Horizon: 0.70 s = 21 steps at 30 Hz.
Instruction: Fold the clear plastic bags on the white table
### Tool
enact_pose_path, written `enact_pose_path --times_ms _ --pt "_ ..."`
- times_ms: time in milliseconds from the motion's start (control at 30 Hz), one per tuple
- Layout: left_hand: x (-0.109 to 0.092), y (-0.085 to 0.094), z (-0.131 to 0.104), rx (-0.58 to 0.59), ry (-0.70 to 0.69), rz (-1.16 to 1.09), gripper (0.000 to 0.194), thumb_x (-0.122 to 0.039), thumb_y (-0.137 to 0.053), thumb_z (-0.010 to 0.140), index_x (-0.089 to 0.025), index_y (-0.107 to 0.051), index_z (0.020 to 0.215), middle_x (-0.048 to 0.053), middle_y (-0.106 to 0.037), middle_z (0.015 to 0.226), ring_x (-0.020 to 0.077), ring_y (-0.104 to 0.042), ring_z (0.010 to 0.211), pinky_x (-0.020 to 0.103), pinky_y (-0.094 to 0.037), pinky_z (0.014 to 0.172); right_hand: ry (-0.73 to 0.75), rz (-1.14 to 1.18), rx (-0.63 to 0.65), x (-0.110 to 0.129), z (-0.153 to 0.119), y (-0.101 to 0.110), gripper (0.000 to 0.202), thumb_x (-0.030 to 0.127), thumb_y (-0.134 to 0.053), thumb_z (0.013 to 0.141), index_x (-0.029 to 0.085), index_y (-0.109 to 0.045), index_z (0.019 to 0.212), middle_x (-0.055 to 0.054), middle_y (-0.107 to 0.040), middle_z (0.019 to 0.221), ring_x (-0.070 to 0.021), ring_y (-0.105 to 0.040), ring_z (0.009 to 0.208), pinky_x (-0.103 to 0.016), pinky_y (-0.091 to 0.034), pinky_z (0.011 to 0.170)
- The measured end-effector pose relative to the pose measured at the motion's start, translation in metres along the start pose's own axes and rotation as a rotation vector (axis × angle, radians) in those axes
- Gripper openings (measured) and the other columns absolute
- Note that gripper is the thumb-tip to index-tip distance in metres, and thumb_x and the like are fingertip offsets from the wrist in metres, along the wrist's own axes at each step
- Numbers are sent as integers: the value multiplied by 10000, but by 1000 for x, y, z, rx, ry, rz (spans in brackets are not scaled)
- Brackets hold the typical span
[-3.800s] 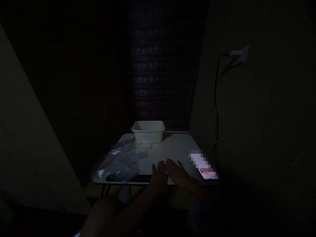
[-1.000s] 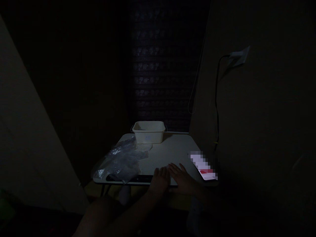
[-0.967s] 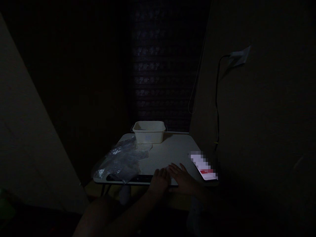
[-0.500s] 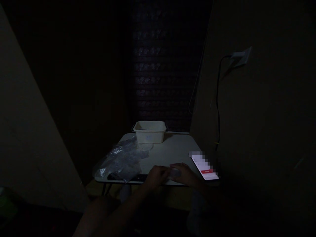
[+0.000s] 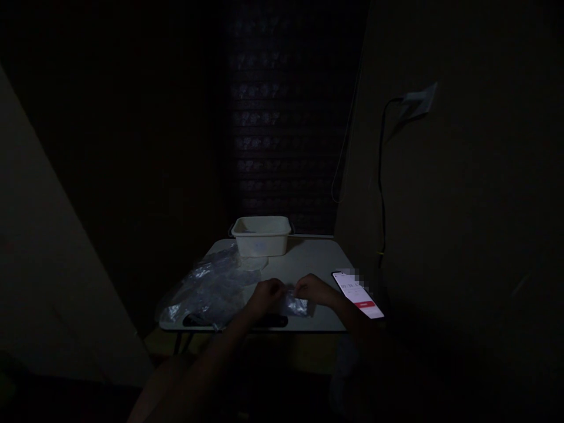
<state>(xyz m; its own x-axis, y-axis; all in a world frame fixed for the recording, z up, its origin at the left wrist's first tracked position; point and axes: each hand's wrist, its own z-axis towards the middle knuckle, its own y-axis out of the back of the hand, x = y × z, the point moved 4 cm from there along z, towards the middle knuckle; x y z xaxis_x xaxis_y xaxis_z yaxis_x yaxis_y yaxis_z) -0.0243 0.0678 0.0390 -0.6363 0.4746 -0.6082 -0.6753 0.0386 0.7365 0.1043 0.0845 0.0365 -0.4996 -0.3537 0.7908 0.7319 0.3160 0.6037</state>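
A small clear plastic bag [image 5: 296,305] hangs between my hands over the front of the white table [image 5: 308,258]. My left hand [image 5: 267,294] pinches near its upper left corner. At its upper right, my right hand [image 5: 312,288] grips the edge with bent fingers. Dim light hides what the bag may contain. Left of my hands, a heap of clear plastic bags [image 5: 211,288] covers the table's left side.
A white plastic tub [image 5: 262,244] with side handles stands at the table's back. On the right edge lies a lit phone [image 5: 359,296]. A black cable [image 5: 381,188] runs down the right wall from a plug [image 5: 418,101]. A dark patterned blind [image 5: 259,117] hangs behind.
My hands have moved up and slightly apart, and the small plastic bag now hangs spread below them; before, it was bunched between my fingers. The view has shifted slightly right.
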Motion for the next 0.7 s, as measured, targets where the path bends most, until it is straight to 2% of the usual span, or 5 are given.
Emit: enact_pose_path --times_ms 200,333,467,600,700 --pt "22 33 12 -159 -112 360 333 -210 -388 674 -110 -412 990 92 -480 974 152 -433 890 262 -338 764 -41 -76 -63 -6 16 8 114 117 -474 537 112 -585 558 -5 -556 524 -104 -503 514 -190 -372 466" --pt "36 55 38 -183 -121 619 357 -231 -393 687 -77 -401 1009 133 -428 1045 186 -384 957 300 -305 803 -12 -125 -110 5 30 38 102 121 -483 532 118 -585 542 -4 -560 519 -106 -502 516 -191 -370 481" --pt "48 75 68 -243 -56 786 315 -252 -298 744 -125 -411 1009 108 -377 1117 197 -335 1008 362 -289 798 14 -181 -173 26 52 72 97 137 -488 530 124 -583 523 -2 -558 500 -108 -493 504 -190 -353 466" --pt "62 80 88 -240 -4 880 364 -245 -281 752 -139 -316 1097 91 -340 1158 192 -261 1062 422 -223 825 35 -241 -293 35 75 94 104 140 -482 536 126 -585 544 3 -548 485 -99 -475 477 -180 -323 423" --pt "72 77 92 -245 13 912 391 -228 -300 740 -138 -282 1120 87 -312 1178 200 -213 1085 439 -213 819 74 -212 -362 34 90 103 123 159 -480 549 127 -589 596 -1 -558 517 -101 -482 495 -178 -328 429"
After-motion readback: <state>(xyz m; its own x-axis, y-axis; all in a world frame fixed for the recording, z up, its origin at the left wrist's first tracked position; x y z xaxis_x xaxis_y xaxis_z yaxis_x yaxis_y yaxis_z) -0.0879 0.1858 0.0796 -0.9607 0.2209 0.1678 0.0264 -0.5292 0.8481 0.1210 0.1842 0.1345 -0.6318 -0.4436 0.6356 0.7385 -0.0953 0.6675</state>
